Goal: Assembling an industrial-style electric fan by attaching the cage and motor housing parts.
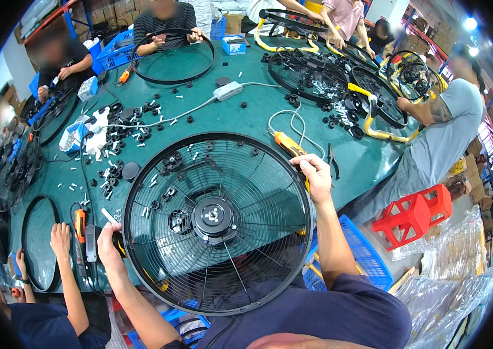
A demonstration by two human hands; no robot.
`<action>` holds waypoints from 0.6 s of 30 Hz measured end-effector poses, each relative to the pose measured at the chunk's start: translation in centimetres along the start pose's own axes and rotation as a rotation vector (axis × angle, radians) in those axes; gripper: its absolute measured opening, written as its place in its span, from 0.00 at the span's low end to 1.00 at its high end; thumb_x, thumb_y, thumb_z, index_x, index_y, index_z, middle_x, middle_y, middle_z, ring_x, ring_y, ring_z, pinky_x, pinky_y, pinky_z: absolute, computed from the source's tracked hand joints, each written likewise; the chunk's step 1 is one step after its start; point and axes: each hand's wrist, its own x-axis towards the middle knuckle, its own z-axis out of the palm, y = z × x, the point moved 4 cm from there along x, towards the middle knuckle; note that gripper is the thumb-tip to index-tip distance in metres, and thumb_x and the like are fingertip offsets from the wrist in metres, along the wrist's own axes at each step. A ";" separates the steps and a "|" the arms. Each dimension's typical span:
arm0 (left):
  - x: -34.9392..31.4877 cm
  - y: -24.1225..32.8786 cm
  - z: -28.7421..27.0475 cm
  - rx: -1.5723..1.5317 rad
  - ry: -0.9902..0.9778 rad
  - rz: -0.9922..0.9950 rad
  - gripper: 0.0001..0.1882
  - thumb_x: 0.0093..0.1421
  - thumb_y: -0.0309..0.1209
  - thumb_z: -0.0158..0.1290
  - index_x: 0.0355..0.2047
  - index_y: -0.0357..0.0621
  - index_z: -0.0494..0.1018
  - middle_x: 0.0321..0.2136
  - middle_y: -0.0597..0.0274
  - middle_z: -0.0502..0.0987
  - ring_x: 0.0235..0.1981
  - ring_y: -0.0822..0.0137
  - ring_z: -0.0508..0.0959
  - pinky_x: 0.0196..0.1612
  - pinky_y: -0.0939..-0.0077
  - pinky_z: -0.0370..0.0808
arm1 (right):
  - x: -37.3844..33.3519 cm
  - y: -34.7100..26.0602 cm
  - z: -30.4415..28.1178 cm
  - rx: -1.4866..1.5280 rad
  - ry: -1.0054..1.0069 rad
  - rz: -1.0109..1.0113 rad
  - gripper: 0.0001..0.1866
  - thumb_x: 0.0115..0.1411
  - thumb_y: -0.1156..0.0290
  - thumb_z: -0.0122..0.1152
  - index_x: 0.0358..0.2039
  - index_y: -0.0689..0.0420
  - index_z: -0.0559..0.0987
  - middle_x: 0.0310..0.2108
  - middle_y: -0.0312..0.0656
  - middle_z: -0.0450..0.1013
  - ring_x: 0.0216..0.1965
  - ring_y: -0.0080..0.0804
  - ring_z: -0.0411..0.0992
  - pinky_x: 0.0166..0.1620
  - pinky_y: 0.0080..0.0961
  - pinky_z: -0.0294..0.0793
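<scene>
Gripping the black fan grille (217, 224) at opposite rim edges, the left hand (108, 241) and right hand (316, 174) hold it on the green worktop (246, 113); a blue crate (368, 256) sits beside, an orange screwdriver (287, 143) and scattered black knobs (124, 134) beyond.

Glossy black metal wire fan guard (217, 224) lies on a matt green table (246, 113).

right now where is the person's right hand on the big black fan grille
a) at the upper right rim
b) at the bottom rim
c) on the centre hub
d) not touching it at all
a: the right hand grips the upper right rim of the black fan grille, beside the orange-handled tool, while the left hand holds the rim's left side.
</scene>
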 end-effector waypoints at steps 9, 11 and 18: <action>1.0 -0.2 -1.4 0.303 -0.005 -0.080 0.23 0.73 0.43 0.46 0.42 0.32 0.80 0.37 0.61 0.79 0.39 0.71 0.75 0.48 0.77 0.70 | 0.1 -0.3 0.2 -0.011 0.041 -0.053 0.13 0.67 0.69 0.55 0.38 0.66 0.83 0.35 0.38 0.81 0.36 0.20 0.72 0.44 0.20 0.70; 0.7 -0.1 -1.0 0.229 -0.038 -0.105 0.23 0.73 0.46 0.45 0.38 0.36 0.78 0.27 0.65 0.78 0.25 0.76 0.75 0.31 0.80 0.72 | 0.0 -0.1 0.2 0.004 0.034 -0.050 0.14 0.68 0.69 0.54 0.39 0.66 0.83 0.35 0.38 0.80 0.36 0.20 0.72 0.45 0.20 0.70; 0.3 0.0 -0.6 0.162 -0.020 -0.034 0.22 0.73 0.44 0.45 0.33 0.39 0.77 0.22 0.64 0.77 0.20 0.75 0.74 0.26 0.78 0.70 | 0.0 0.1 0.2 0.035 -0.001 -0.041 0.15 0.70 0.67 0.51 0.39 0.66 0.81 0.37 0.39 0.80 0.39 0.22 0.73 0.48 0.20 0.70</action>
